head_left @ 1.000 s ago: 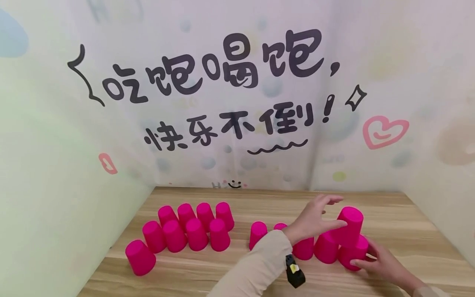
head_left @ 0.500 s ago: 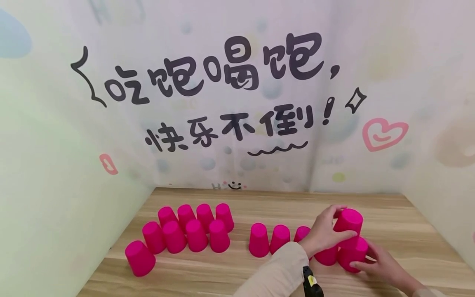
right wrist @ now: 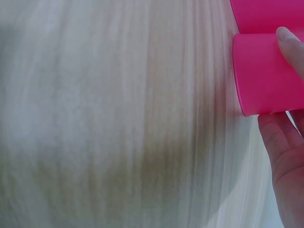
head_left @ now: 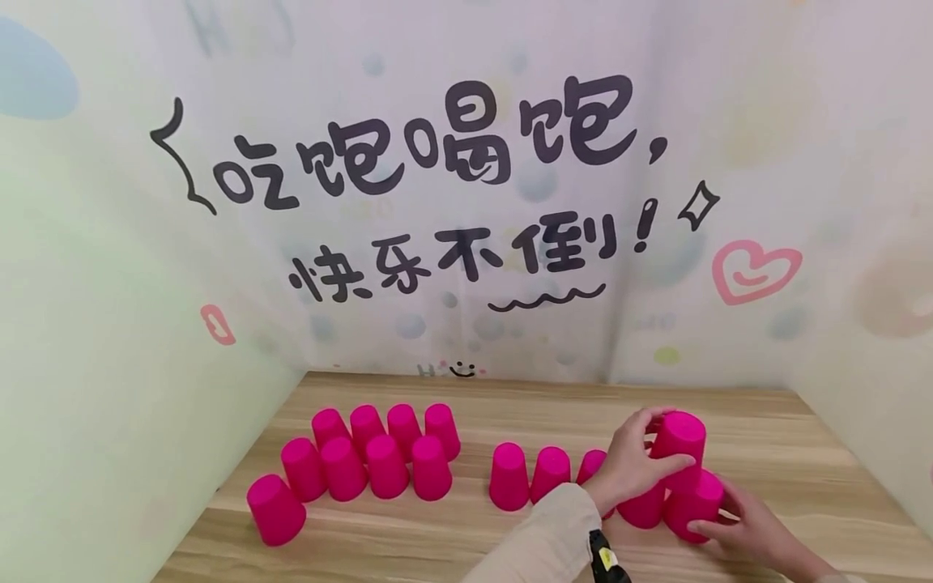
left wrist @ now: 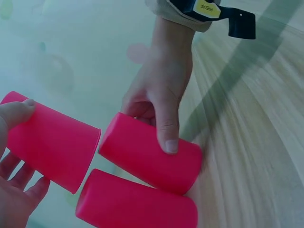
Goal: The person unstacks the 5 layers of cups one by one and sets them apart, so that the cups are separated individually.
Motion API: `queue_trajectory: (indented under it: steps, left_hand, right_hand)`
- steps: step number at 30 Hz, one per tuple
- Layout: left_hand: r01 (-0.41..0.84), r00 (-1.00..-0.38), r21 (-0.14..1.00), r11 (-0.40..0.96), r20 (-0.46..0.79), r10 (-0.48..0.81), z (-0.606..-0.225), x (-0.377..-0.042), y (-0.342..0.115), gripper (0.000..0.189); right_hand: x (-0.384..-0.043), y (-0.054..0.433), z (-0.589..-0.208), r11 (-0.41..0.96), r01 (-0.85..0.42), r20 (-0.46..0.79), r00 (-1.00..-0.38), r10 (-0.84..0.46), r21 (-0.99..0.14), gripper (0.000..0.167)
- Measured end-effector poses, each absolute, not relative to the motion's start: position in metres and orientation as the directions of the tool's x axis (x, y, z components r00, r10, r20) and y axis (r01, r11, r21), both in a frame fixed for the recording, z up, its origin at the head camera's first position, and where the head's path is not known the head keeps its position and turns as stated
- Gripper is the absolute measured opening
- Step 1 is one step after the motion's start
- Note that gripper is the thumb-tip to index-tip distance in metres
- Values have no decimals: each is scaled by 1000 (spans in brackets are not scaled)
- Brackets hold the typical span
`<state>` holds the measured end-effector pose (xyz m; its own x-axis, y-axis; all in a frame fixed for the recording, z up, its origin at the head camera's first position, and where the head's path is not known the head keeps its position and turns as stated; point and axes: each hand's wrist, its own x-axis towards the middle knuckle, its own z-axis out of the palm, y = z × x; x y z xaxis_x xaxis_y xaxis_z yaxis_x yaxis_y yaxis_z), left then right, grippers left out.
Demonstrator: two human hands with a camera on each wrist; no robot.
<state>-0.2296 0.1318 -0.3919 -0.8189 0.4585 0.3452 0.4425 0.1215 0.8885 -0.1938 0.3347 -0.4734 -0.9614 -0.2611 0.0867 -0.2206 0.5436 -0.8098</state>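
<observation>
A magenta cup (head_left: 683, 441), upside down, stands above two inverted cups at the right end of the front row; whether it touches both I cannot tell. My left hand (head_left: 634, 461) grips this upper cup, thumb on the near side and fingers behind. Below it, the end cup (head_left: 694, 506) is held by my right hand (head_left: 758, 530). In the left wrist view, the right thumb presses along that lower cup (left wrist: 152, 154), which touches a neighbouring cup (left wrist: 137, 202). The right wrist view shows fingers at the cup's lower side (right wrist: 266, 73). The left forearm partly hides the row's middle.
To the left, several more inverted magenta cups (head_left: 386, 467) stand in two close rows, with one cup (head_left: 275, 510) nearer the front. The row's left cups (head_left: 509, 476) stand beside my left sleeve. A printed cloth wall (head_left: 459, 202) backs the wooden table (head_left: 350, 542).
My left hand has moved right and down, its fingers closing round the upper cup, which has shifted slightly left. The right hand stays at the end cup. The head view has tilted slightly.
</observation>
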Motion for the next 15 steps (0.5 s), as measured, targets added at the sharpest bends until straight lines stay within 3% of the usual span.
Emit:
queue_trajectory:
  steps: [9,15]
  left_hand:
    - [469,-810,882,53,406,423,-372,-242,108,51]
    - [384,-833,923,16,338,439,-363,-250,83,51]
  right_hand:
    - [-194,333,-473,543,-262,127,-954,-273,-798,60]
    - [-194,335,-477,511,-332,194,-933,-304,-793,52]
